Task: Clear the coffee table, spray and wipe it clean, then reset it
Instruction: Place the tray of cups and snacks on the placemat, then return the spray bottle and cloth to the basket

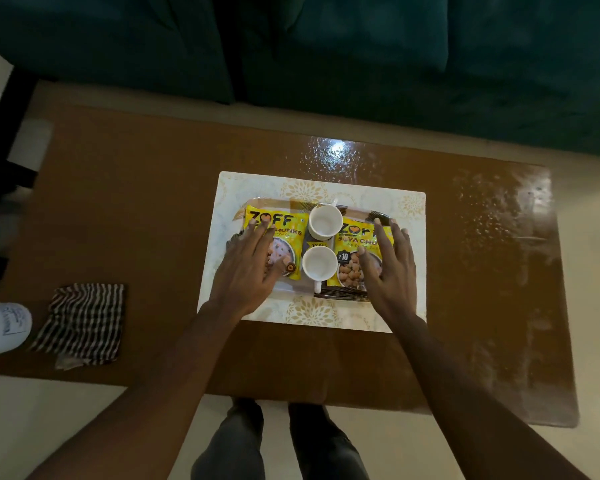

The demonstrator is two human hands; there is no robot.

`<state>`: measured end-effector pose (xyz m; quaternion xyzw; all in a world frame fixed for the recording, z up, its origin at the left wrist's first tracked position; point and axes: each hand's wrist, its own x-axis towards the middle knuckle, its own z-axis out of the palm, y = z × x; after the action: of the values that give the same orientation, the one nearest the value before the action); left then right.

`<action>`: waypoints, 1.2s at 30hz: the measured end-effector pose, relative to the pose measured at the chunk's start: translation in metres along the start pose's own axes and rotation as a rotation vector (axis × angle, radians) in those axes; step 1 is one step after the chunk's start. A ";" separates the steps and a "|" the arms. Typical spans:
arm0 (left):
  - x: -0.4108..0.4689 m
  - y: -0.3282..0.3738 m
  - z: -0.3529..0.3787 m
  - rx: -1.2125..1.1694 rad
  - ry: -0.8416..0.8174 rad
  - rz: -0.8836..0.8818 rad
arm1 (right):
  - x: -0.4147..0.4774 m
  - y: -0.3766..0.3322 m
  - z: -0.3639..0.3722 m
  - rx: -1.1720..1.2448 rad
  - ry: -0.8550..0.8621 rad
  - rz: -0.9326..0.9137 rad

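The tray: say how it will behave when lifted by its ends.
Probably stiff: the tray looks flat under its load. The far cup and near cup stand loose, so could slide or tip if it tilts. The left packet and right packet look light, glossy, apt to slip.

A glossy brown rectangular coffee table (153,202) is carrying a white floral placemat (407,211) at its middle. On the placemat a shallow tray (343,293) is holding two flat yellow soya-chunk packets, left (284,221) and right (352,237), with two upright white ceramic cups, far (323,221) and near (319,263), sitting between them. A striped cloth (84,322) and a white spray bottle (0,327) are sitting at the table's left end.
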<state>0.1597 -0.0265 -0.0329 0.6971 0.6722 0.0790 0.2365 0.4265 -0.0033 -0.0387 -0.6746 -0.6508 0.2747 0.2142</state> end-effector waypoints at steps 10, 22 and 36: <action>-0.052 0.036 -0.075 0.070 0.087 0.023 | -0.020 -0.085 -0.037 -0.015 -0.081 -0.156; -0.137 0.004 -0.170 0.110 0.209 -0.056 | -0.067 -0.215 -0.031 -0.009 -0.147 -0.256; -0.236 -0.095 -0.274 0.132 0.308 0.012 | -0.143 -0.378 0.030 0.028 -0.076 -0.373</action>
<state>-0.0628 -0.1969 0.2149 0.6947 0.7001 0.1420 0.0839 0.1199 -0.1250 0.1963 -0.5285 -0.7682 0.2645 0.2462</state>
